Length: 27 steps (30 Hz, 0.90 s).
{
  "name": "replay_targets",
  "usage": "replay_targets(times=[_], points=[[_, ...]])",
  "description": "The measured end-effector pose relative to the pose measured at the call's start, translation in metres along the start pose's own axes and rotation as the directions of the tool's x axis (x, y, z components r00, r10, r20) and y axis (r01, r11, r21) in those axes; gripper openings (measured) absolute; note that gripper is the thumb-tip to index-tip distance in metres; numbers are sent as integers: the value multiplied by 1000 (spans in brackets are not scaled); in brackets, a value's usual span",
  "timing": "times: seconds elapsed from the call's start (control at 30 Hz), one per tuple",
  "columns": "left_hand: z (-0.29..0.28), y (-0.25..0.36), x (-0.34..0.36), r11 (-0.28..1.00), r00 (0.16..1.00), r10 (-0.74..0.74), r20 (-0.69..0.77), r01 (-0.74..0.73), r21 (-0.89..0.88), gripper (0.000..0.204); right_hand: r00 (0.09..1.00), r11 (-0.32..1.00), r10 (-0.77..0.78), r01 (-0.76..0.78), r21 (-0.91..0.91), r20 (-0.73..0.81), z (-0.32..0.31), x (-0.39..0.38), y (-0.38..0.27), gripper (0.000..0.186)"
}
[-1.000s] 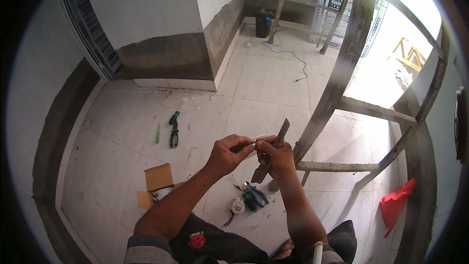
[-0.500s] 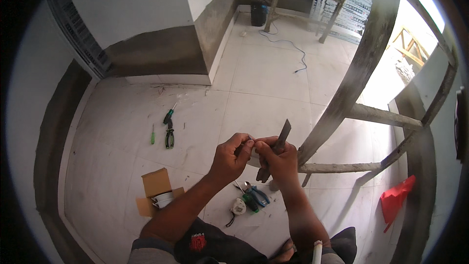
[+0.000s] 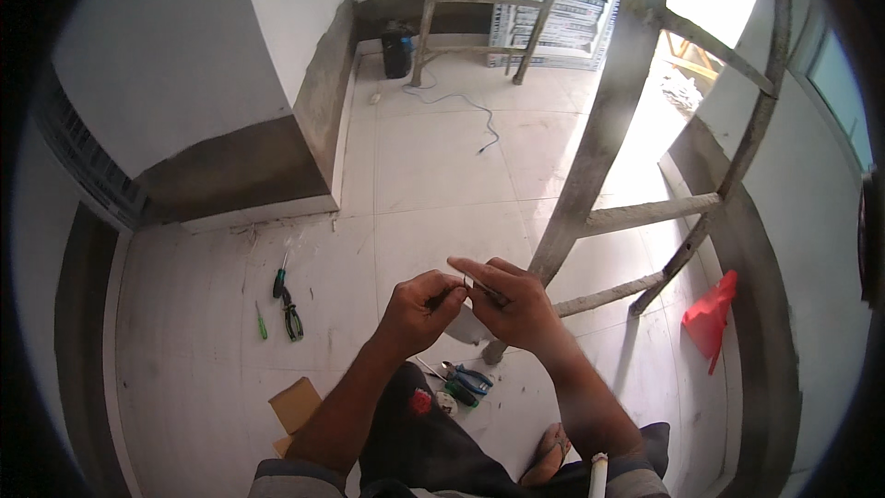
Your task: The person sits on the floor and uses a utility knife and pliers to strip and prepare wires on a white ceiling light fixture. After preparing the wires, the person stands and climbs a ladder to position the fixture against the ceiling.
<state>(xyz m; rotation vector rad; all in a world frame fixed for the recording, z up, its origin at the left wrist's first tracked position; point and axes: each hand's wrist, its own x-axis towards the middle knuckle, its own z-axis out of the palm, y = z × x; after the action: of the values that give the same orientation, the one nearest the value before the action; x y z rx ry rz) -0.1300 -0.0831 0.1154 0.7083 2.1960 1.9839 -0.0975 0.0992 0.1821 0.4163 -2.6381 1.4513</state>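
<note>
Both my hands meet at mid-picture above the tiled floor. My left hand [image 3: 424, 314] is closed in a pinch, its fingertips on a thin dark strand [image 3: 466, 283]. My right hand [image 3: 509, 309] is bent around a narrow grey strip [image 3: 489, 294], mostly hidden by the fingers, and its index finger stretches toward the left hand. Below the hands a pale, blurred shape shows, too indistinct to name. On the floor under them lie blue-handled pliers [image 3: 475, 378], a green-handled tool [image 3: 461, 394] and a round white object [image 3: 445, 402], partly covered by my leg.
A wooden ladder [image 3: 590, 148] stands close on the right, another ladder [image 3: 429, 14] farther back. At left lie black-green pliers [image 3: 292, 321] and two green screwdrivers [image 3: 262, 326]. An open cardboard box [image 3: 295, 404] is beside my left forearm; red cloth [image 3: 710, 323] lies near the right wall.
The view has shifted, so the room sits farther left. The grey strip no longer sticks up above my right hand, and that hand's index finger now reaches out toward my left.
</note>
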Motion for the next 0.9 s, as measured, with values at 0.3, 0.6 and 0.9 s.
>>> replay_targets(times=[0.3, 0.6, 0.9], points=[[-47, 86, -1, 973, 983, 183, 29, -177, -147, 13, 986, 986, -87, 65, -153, -145, -13, 4, -102, 9], [-100, 90, -37, 661, 964, -252, -85, 107, -743, 13, 947, 979, 35, -97, -181, -318, 39, -20, -147, 3], [-117, 68, -76, 810, 962, -245, -118, 136, -571, 13, 910, 925, 308, -219, 309, -276, 122, -52, -130, 13]])
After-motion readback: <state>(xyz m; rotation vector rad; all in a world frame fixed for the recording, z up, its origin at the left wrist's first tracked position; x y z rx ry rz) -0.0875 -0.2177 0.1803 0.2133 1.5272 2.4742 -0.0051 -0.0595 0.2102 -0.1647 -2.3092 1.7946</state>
